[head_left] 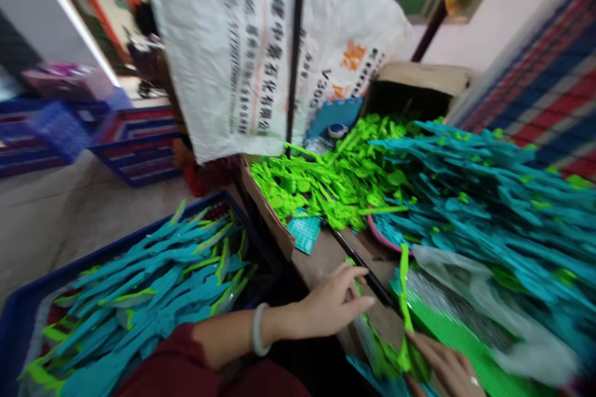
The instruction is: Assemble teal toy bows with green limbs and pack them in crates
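Note:
My left hand [333, 307], with a pale bangle on the wrist, reaches over the cardboard work surface [326, 254]; its fingers are pinched round a thin green plastic strip [356, 282]. My right hand [447, 366], at the bottom edge, grips a green and teal plastic piece [404, 304] that stands upright from it. A heap of bright green plastic parts [335, 183] lies behind, and a big heap of teal parts [488, 211] spreads to the right.
A blue crate [28, 304] at lower left holds several assembled teal and green pieces [153, 288]. A white printed sack [242, 43] hangs over a dark pole [295, 43]. An open cardboard box [419, 84] stands behind. A clear plastic bag [488, 310] lies at right.

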`<state>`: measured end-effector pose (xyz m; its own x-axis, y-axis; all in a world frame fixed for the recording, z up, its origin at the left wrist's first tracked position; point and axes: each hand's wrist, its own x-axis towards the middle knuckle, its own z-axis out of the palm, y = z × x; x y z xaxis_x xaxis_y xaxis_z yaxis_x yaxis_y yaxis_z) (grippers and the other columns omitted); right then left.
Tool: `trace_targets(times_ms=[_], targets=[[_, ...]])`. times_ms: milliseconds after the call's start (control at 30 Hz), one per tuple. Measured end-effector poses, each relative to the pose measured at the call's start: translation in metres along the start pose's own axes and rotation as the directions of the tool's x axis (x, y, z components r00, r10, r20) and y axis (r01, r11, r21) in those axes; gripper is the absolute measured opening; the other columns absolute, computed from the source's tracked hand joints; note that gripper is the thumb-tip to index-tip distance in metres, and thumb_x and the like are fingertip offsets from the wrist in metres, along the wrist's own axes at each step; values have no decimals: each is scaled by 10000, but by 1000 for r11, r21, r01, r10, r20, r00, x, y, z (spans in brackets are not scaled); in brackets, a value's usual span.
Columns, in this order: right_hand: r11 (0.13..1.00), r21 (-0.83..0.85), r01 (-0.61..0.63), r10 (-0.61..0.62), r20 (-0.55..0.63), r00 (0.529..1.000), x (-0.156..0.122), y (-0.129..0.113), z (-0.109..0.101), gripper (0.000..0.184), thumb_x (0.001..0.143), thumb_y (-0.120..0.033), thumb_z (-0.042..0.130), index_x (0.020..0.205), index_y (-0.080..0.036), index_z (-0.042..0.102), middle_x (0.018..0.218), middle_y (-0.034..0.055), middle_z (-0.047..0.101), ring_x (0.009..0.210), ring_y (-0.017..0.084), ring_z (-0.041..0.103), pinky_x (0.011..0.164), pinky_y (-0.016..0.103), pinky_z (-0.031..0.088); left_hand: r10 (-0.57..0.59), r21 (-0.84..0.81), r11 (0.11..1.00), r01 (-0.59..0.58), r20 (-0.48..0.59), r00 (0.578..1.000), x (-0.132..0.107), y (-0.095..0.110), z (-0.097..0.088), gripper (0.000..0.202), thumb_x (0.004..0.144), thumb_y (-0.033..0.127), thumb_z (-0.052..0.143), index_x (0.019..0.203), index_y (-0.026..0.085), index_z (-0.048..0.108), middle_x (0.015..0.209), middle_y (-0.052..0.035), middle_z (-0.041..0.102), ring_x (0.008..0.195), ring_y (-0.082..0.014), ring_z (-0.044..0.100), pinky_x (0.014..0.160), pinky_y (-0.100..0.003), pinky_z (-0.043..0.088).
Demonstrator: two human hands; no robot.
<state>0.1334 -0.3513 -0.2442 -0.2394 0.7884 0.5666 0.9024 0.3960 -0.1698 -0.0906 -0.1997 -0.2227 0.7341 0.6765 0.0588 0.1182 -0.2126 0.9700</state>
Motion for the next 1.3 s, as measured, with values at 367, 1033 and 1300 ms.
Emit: trace_targets(times_ms=[367,1033,1300], targets=[[893,149,-425,329,429,841,-4,-32,-21,389,967,-242,596,1353,-220,553,1233,119,656,1065,242,591,924,431,516,250,599,735,-319,198,948,-71,-54,44,657,902,342,698,1451,145,396,1250,-165,588,1073,-304,659,858,-431,606],[899,262,-351,134,597,791,6,-4,-8,374,968,-204,596,1340,-224,558,1332,126,620,1208,250,586,1010,455,505,146,480,839,-257,256,956,-63,-71,55,412,1028,162,415,1436,128,458,977,-46,640,807,-167,684,727,-298,600],[960,140,-244,105,627,772,10,-9,-10,390,980,-174,560,1368,-198,527,1282,163,620,1165,266,593,975,489,538,162,512,811,-282,267,950,-61,-64,53,410,1015,159,459,1417,83,484,974,-63,650,786,-181,686,708,-317,600]])
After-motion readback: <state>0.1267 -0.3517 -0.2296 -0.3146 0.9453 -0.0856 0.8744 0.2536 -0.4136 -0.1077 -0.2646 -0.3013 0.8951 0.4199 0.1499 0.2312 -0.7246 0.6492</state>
